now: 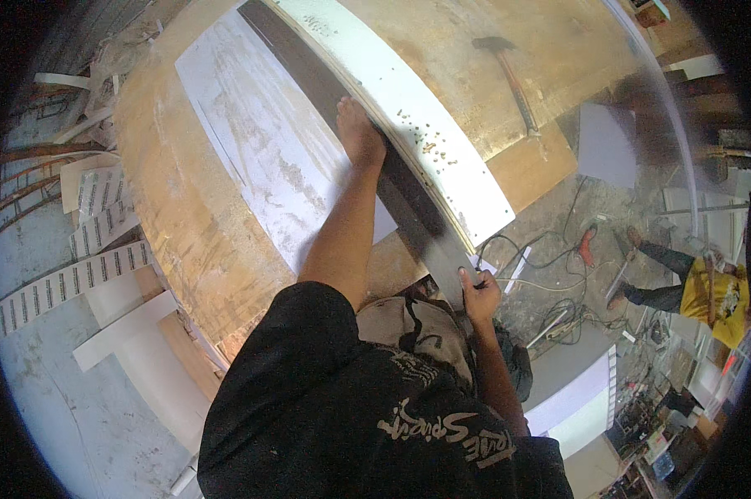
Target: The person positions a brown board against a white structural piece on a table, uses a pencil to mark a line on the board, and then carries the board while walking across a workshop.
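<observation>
A long dark brown strip (429,218) runs diagonally across the worktable, along the edge of a white panel (467,191). My left hand (360,137) is on the strip partway up its length, with the fingers bent over it and some of them hidden. At the strip's near end my right hand (480,295) grips it, thumb on top and the other fingers underneath. Small brown bits, perhaps screws, lie scattered on the white panel. Left of the strip is a dusty white sheet (247,125).
A hammer (513,79) lies on the brown worktop (172,166) at the far right. Cables and a red tool (587,245) are on the floor to the right. Beyond them is another person in a yellow shirt (715,303). Offcut boards (155,349) lie at the left.
</observation>
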The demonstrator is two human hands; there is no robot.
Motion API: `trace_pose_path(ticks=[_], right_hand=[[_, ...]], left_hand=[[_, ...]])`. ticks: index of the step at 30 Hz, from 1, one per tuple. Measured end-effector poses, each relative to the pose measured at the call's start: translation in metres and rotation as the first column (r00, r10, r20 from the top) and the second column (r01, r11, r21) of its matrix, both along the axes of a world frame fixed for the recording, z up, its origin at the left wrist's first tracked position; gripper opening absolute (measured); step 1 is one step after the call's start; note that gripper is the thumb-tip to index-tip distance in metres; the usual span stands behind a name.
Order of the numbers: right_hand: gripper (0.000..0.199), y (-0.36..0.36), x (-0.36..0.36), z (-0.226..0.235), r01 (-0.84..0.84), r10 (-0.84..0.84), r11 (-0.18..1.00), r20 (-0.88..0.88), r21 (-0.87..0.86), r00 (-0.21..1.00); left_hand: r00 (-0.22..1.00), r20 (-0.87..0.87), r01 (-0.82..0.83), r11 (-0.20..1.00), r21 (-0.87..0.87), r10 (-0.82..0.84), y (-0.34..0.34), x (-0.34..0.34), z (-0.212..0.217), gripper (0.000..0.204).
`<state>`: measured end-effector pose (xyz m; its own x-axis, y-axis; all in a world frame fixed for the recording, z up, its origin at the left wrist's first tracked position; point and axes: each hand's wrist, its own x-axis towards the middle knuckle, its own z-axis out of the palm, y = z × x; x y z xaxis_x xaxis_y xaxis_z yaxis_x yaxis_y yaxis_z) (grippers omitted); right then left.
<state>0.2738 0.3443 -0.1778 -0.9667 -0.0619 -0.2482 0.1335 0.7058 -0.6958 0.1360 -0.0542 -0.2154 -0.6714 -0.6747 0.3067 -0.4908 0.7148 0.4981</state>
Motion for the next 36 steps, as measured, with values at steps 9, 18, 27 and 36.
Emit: trace_pose_path(ticks=[9,18,27,36], right_hand=[[0.046,-0.091,-0.037,0.097,-0.406,0.450,0.893,-0.452,0.195,0.770],[0.058,-0.406,-0.210,0.074,-0.718,0.930,0.307,-0.358,0.625,0.086],[0.080,-0.480,-0.242,0.063,-0.494,0.989,-0.142,0.140,0.858,-0.042],[0.092,-0.492,-0.241,0.062,-0.423,0.976,-0.211,0.215,0.881,-0.040]], left_hand=[[0.986,-0.164,0.005,1.000,-0.024,-0.009,-0.004,0.003,-0.018,0.048],[0.671,-0.648,0.286,0.680,0.675,0.360,-0.001,0.004,0.015,0.039],[0.907,-0.356,-0.137,0.957,0.257,0.226,-0.007,0.016,0.027,0.024],[0.980,-0.199,0.049,0.948,0.315,0.015,0.040,0.080,0.045,0.052]])
